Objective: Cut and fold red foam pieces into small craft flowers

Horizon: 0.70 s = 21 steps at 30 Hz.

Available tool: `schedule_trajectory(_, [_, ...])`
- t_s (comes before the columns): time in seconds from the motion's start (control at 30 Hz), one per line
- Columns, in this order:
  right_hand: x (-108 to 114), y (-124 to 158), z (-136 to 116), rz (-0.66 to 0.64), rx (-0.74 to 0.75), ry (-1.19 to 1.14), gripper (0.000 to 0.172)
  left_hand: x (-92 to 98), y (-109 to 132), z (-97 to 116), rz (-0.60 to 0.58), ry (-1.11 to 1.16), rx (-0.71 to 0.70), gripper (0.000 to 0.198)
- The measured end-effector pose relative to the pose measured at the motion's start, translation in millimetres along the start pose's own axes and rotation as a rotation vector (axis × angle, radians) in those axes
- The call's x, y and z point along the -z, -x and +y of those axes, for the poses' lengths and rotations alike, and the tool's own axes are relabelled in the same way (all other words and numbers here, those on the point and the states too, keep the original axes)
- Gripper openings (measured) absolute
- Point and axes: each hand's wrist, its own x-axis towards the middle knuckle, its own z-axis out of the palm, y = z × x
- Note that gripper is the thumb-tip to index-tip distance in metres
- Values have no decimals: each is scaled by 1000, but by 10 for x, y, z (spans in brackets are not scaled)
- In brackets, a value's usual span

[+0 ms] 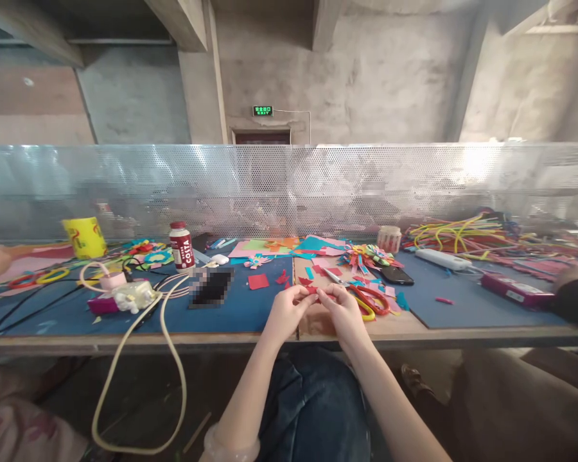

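Observation:
My left hand (pixel 287 310) and my right hand (pixel 341 310) meet above the front of the table, fingertips pinched close together. Between them is a small piece of red paper (pixel 313 290), mostly covered by the fingers. Just right of my right hand lie scissors with orange-red and yellow handles (pixel 376 301). A red paper square (pixel 259 282) and a small red paper scrap (pixel 282 277) rest on the blue mat beyond my left hand. Colourful paper flowers (pixel 366 255) are heaped behind the scissors.
A Costa bottle (pixel 182 247), a phone-like dark slab (pixel 212 287) and a power strip with plugs (pixel 125 298) stand to the left; its pale cable hangs over the edge. At right are a black phone (pixel 397 276), a white power strip (pixel 443 259) and bundled coloured strands (pixel 455 234). People sit on both sides.

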Motion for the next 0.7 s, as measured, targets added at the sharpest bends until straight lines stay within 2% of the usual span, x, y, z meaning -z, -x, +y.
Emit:
schedule_trajectory(0.1, [60, -6, -37, -109, -35, -102, 27, 94, -35, 41, -16, 22, 0, 25])
schedule_trajectory(0.17, [119, -25, -56, -154, -86, -162, 31, 244, -97, 94, -19, -33, 22, 25])
schedule_trajectory(0.3, [214, -68, -33, -99, -169, -267, 31, 628, -307, 130, -172, -263, 235, 25])
schedule_trajectory(0.37, [224, -77, -4, -80, -177, -289, 27, 766, -414, 68, -253, -362, 319, 27])
schedule_trajectory(0.47, [205, -76, 18, -95, -201, -243, 24, 886, -528, -93, -330, -468, 365, 29])
schedule_trajectory(0.53, [192, -74, 12, -94, -220, -231, 24, 962, -565, -198, -246, -613, 354, 34])
schedule_trajectory(0.6, [184, -74, -2, -83, -229, -239, 24, 1066, -572, -275, -55, -823, 313, 36])
schedule_trajectory(0.7, [179, -77, -21, -79, -222, -234, 24, 1233, -534, -338, 26, -922, 296, 35])
